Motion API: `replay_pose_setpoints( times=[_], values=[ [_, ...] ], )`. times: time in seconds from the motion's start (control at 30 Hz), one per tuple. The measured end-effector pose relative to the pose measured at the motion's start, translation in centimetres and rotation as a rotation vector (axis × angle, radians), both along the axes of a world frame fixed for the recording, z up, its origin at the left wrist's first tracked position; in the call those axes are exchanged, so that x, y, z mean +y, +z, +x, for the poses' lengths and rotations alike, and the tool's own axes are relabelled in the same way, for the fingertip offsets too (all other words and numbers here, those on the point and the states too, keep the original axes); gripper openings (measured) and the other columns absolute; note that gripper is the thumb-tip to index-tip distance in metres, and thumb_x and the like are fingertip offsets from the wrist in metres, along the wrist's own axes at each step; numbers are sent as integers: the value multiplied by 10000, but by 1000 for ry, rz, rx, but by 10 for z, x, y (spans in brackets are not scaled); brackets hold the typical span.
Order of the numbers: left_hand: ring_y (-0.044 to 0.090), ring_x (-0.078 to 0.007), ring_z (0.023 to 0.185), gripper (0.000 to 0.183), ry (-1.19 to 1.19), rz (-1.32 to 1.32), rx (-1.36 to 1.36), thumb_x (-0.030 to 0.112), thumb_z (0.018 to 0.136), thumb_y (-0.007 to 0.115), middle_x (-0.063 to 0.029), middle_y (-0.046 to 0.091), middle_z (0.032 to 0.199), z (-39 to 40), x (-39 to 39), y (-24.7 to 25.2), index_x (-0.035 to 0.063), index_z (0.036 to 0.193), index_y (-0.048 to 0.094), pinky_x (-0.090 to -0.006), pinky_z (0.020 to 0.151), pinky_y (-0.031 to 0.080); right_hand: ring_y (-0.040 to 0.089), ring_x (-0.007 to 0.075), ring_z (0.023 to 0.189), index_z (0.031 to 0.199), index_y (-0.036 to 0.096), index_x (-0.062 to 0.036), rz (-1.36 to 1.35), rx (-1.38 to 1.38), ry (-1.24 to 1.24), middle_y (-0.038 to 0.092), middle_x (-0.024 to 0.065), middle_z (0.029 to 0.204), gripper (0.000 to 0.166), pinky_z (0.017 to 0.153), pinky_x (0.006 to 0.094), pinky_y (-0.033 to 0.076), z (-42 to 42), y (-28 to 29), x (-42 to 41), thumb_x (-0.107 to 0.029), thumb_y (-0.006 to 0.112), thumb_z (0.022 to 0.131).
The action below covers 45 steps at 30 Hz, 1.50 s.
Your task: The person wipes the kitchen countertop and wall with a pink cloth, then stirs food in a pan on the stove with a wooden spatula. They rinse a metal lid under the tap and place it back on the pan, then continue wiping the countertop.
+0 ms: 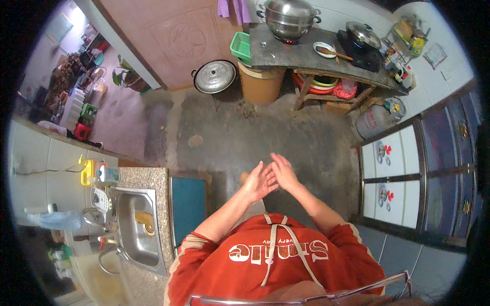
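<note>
Both of my hands are in front of my red hooded sweatshirt, over the dark concrete floor. My left hand (261, 181), on the left of the picture, has its palm turned up and its fingers spread. Close beside it, my right hand (283, 172) has its fingers stretched out, slightly blurred; whether the fingertips touch the other hand, I cannot tell. Neither hand holds anything. The nearest furniture is a blue cabinet side (188, 211) at the left, below the speckled counter with a stainless steel sink (139, 248).
A dark worktop (264, 53) carries a steel steamer pot (289, 17), a lidded pan (363, 34) and a white dish (324, 49). On the floor are a lidded metal pot (215, 76), a brown bin (261, 85) and a gas cylinder (373, 121). A cupboard (394, 153) stands right; a doorway opens left.
</note>
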State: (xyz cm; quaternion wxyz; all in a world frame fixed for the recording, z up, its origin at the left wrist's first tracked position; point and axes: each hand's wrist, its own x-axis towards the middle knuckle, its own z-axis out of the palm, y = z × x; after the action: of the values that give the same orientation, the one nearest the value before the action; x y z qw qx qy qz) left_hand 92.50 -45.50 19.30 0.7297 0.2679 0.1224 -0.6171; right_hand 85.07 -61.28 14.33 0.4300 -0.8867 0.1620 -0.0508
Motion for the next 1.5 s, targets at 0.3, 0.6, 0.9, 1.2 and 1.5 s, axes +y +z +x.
replay_pose_setpoints(
  times=[0.3,0.6,0.9,1.2,1.5],
  values=[
    [603,-227,1138,404,227,486,-171,264,1019,504,-113,606,1311,150,-31,-66,46,1358,535,-357,957,503,682,271,976,1218,611,-6,-71,-95,-173,674,160,1093,354,876,388,542,226,-39,-231,-182,692,922],
    [622,-251,1096,360,407,586,-75,236,1008,508,-137,639,1227,250,-106,-41,6,1277,572,-372,953,503,618,346,1025,1095,635,-31,-368,4,-249,657,164,1046,343,897,444,512,487,-63,-361,-174,770,814],
    [605,-276,1130,351,725,684,64,204,989,527,-136,632,1222,263,-212,-40,1,1271,573,-396,996,480,607,357,1054,1060,559,-54,-569,158,-89,612,173,1084,326,862,469,535,572,-100,-414,-153,726,799],
    [613,-243,1094,347,765,593,-206,243,983,575,-103,633,1185,332,-357,-6,17,1244,604,-384,967,480,646,404,943,941,615,-7,-296,293,179,655,211,999,219,839,485,529,501,-80,-493,-221,634,902],
    [638,-324,1060,282,577,709,-2053,149,957,606,-191,662,1134,561,-552,200,-15,1180,657,-391,922,500,647,376,830,966,644,-38,165,83,53,663,176,881,182,732,443,504,353,-18,-593,-215,605,948]
  ],
)
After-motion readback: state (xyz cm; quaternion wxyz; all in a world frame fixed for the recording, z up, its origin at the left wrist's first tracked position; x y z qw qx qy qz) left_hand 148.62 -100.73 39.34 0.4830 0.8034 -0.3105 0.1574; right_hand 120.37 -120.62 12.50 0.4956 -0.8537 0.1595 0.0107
